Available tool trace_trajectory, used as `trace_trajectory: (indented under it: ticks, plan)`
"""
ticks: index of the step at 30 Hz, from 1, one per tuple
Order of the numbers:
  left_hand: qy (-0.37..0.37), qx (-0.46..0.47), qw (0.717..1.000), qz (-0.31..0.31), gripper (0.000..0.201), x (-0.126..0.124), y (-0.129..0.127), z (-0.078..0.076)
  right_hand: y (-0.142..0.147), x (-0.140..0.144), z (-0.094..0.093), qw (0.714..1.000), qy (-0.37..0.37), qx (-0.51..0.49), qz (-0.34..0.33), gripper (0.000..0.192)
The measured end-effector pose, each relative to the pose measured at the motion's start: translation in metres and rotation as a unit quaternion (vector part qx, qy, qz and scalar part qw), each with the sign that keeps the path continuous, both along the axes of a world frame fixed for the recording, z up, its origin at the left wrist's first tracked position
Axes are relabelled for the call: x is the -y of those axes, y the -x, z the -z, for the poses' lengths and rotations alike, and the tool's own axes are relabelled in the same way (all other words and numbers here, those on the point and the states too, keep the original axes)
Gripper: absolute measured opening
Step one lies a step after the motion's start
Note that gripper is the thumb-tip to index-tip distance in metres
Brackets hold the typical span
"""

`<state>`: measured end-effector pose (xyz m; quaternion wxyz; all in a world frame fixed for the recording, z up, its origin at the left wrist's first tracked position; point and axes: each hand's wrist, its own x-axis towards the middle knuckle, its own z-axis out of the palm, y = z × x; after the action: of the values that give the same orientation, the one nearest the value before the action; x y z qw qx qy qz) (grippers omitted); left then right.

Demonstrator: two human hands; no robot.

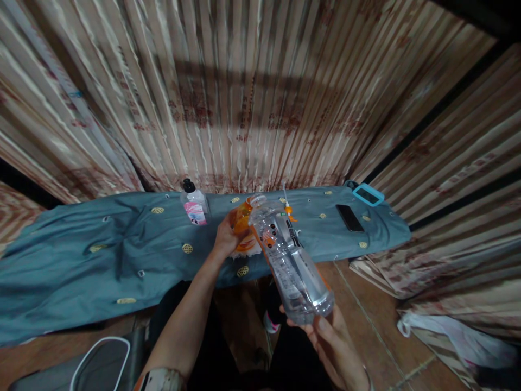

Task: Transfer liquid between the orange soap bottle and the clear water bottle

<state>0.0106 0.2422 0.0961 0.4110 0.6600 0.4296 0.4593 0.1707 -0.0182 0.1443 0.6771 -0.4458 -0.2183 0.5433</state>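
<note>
Right hand (325, 334): fingers (321, 325) cupped under the base of a clear plastic bottle (291, 260), held tilted, neck pointing away toward the surface. Left hand (226, 236): fingers closed around an orange container (242, 222), held at the front edge of the surface (81, 260), its mouth touching or just beside the bottle's neck; contact could not be told. Surface covered in blue-grey cloth. Small pump bottle (194, 203) stood near the back edge. Black phone (349, 218) and blue-framed device (368, 194) lay toward the right end.
</note>
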Motion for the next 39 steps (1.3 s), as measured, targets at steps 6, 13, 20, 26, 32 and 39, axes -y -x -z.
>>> trace_trajectory:
  ticks: [6, 13, 20, 26, 32, 39]
  plan:
    - [-0.004, -0.010, 1.000, -0.015, 0.065, 0.000, 0.000, 0.000, 0.000, 0.001, 0.001, 1.000, -0.007, 0.002, -0.012, 0.043]
    - [0.001, -0.020, 0.999, -0.028, 0.065, 0.003, -0.002, -0.004, 0.001, 0.000, 0.001, 1.000, -0.012, -0.004, -0.014, 0.045]
    - [0.000, -0.045, 0.999, -0.028, 0.056, 0.003, 0.000, -0.005, 0.000, -0.001, 0.002, 1.000, -0.018, -0.008, -0.021, 0.040]
    - [0.007, -0.031, 0.999, -0.022, 0.060, -0.001, 0.000, 0.003, 0.000, -0.002, 0.000, 0.999, -0.021, -0.001, -0.029, 0.041]
    - [-0.016, -0.031, 0.998, -0.044, 0.056, -0.003, 0.000, 0.010, 0.001, 0.001, -0.002, 0.999, -0.013, -0.020, -0.029, 0.043]
    - [-0.007, -0.044, 0.998, -0.054, 0.058, -0.002, 0.000, 0.008, 0.000, 0.002, 0.008, 1.000, -0.012, -0.013, -0.004, 0.040]
